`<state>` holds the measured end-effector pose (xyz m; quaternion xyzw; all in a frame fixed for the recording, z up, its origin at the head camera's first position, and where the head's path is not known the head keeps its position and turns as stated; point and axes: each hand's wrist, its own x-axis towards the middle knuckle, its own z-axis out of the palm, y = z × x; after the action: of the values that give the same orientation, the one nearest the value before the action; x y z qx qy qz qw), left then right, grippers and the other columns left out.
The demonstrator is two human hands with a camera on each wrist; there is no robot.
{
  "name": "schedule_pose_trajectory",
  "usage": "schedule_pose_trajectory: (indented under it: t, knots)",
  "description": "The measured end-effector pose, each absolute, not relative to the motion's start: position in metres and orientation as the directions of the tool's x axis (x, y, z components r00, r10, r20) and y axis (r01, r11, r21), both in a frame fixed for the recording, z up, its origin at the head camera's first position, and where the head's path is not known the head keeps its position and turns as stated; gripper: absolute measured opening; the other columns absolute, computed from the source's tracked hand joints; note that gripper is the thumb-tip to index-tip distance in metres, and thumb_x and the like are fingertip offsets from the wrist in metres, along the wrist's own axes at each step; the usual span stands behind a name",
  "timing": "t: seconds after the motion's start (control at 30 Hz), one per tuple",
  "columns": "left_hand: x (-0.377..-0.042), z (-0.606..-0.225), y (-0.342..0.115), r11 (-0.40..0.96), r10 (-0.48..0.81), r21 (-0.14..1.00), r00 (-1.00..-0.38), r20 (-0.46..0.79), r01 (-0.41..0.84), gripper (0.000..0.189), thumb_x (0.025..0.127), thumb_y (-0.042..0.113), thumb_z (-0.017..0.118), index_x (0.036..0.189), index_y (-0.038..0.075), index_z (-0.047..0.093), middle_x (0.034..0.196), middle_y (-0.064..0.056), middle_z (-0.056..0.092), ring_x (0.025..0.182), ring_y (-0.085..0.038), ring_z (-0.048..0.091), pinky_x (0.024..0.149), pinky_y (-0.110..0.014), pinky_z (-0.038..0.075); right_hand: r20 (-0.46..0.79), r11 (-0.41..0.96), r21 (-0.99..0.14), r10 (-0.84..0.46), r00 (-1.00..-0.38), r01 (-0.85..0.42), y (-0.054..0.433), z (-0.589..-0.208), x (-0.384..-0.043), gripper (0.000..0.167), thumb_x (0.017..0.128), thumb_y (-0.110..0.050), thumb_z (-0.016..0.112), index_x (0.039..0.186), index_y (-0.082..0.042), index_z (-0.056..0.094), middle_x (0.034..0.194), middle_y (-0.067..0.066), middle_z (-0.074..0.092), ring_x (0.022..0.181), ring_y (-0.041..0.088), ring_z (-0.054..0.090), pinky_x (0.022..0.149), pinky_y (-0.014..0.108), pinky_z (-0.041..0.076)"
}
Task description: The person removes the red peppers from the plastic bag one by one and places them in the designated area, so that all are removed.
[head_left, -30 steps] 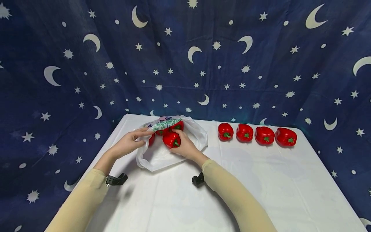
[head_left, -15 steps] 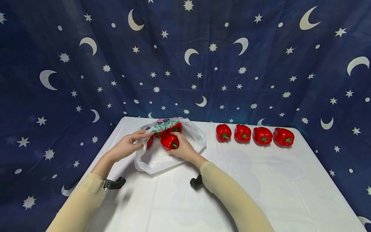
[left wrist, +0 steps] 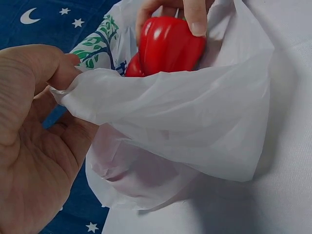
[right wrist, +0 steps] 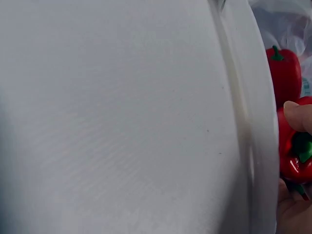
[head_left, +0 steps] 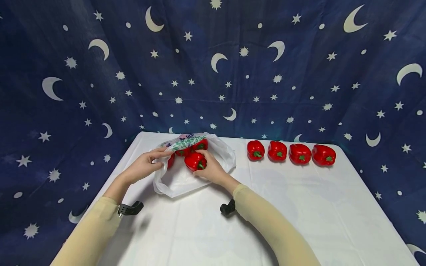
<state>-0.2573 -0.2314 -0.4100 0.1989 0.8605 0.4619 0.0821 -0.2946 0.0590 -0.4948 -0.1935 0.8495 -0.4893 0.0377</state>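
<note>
Left hand (head_left: pixel 141 169) pinches white bag (left wrist: pixel 180 114) at its edge. Right hand (head_left: pixel 213 170) clamped round red pepper (head_left: pixel 193 162) inside; other peppers (head_left: pixel 201 145) just beyond that hand, four-pepper row (head_left: pixel 278 150) off to its right.

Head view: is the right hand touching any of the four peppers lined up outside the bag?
No, the right hand grips another red pepper in the opening of the white bag, apart from the row of four peppers.

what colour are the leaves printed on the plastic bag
Green. The leaf print on the plastic bag shows best in the left wrist view.
</note>
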Motion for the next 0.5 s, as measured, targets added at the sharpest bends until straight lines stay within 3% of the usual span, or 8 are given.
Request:
schedule_pose_trajectory:
  t: [0.33,0.5]
  knots:
    - [-0.258,-0.411,-0.234,0.491,0.423,0.833,-0.906,0.028,0.255,0.046,0.098,0.005,0.059,0.143,0.014,0.063,0.161,-0.009,0.038,0.154,-0.033,0.018,0.113,-0.057,0.035,0.149,0.356,-0.888,-0.378,-0.914,-0.292,0.078,-0.476,-0.273,0.085,0.079,-0.014,0.088,0.150,-0.022,0.043,0.148,0.006,0.047,0.129,0.027,0.050,0.100,0.043,0.051]
    - [-0.261,-0.412,-0.235,0.487,0.426,0.835,-0.904,0.028,0.255,0.047,0.098,0.005,0.060,0.144,0.013,0.062,0.162,-0.009,0.037,0.155,-0.033,0.016,0.115,-0.059,0.030,0.135,0.306,-0.918,-0.356,-0.925,-0.251,0.096,-0.469,-0.262,0.085,0.078,-0.010,0.088,0.150,-0.023,0.045,0.145,0.004,0.048,0.124,0.026,0.053,0.095,0.039,0.054]
